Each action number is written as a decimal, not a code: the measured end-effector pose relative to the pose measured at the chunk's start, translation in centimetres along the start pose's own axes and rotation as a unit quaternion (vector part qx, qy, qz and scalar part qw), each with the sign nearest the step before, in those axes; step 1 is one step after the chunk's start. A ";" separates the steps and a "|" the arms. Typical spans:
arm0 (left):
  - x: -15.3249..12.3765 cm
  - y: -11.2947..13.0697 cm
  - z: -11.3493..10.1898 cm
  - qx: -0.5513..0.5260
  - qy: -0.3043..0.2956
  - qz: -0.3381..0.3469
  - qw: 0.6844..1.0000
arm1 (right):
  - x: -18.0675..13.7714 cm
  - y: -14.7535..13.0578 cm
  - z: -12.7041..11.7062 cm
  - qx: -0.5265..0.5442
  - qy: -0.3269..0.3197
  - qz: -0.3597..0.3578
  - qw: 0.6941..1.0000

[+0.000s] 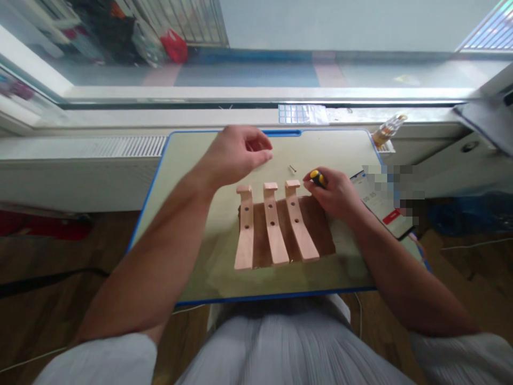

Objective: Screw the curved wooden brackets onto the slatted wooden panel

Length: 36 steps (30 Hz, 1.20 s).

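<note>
Three pale wooden hooks [276, 230], each with two holes and a bent upper end, lie side by side on a brown board [326, 235]. My right hand [336, 192] is closed around a screwdriver [318, 178] with a yellow and black handle, just right of the hooks' upper ends; its shaft cannot be made out. My left hand [240, 152] hovers above the left hook, fingers curled in toward the thumb. Anything small in that pinch is too hard to see. Between the two hands, a few small screws [293, 169] lie on the table.
The pale table [192, 267] has a blue rim. A tablet or phone with a lit screen [372, 195] lies at its right side. On the windowsill are a clear plastic packet [302, 114] and, at right, a bottle of amber liquid [388, 131]. A window stands behind.
</note>
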State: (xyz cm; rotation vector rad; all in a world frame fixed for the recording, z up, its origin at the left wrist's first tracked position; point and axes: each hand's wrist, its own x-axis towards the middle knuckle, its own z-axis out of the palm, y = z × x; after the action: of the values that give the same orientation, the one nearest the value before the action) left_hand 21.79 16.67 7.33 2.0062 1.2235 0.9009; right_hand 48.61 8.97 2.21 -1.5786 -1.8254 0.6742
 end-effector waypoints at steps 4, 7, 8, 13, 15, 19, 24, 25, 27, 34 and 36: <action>4.8 -0.9 1.3 0.059 -0.148 0.029 0.987 | -0.4 -0.2 -0.2 0.024 0.022 -0.001 0.999; 7.1 -0.2 3.1 0.112 -0.207 0.050 0.971 | -0.7 0.1 -0.3 0.040 0.026 -0.001 0.999; 7.6 0.1 3.8 0.134 -0.225 0.050 0.964 | -0.7 0.2 -0.3 0.044 0.026 -0.001 0.999; 9.1 1.3 6.3 0.224 -0.301 0.047 0.926 | -0.7 0.6 -0.2 0.049 0.032 0.001 0.998; 9.3 1.7 7.0 0.251 -0.319 0.049 0.913 | -0.7 0.7 -0.1 0.044 0.031 0.004 0.999; 9.2 2.8 8.3 0.286 -0.354 0.057 0.888 | -0.8 0.9 0.0 0.038 0.021 0.007 0.999; 9.4 3.1 7.8 0.282 -0.354 0.051 0.890 | -0.9 0.6 -0.4 0.061 0.011 0.014 0.998; 9.5 3.0 7.1 0.267 -0.329 0.050 0.905 | -0.9 0.4 -0.5 0.070 0.007 0.017 0.997; 9.1 2.9 5.0 0.217 -0.248 0.046 0.943 | -1.0 0.0 -0.8 0.086 -0.005 0.022 0.996; -0.2 5.0 -1.8 -0.046 -0.034 0.082 0.995 | -1.9 -0.9 -3.1 0.056 -0.094 0.019 0.994; -3.5 5.2 -1.5 -0.144 -0.056 0.081 0.985 | -2.1 -0.9 -3.8 0.016 -0.123 0.038 0.992</action>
State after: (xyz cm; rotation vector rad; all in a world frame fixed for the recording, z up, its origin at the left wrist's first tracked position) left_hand 21.96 11.71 11.50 1.9118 0.8254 0.9673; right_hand 50.96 6.64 5.17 -1.6095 -1.9257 0.9646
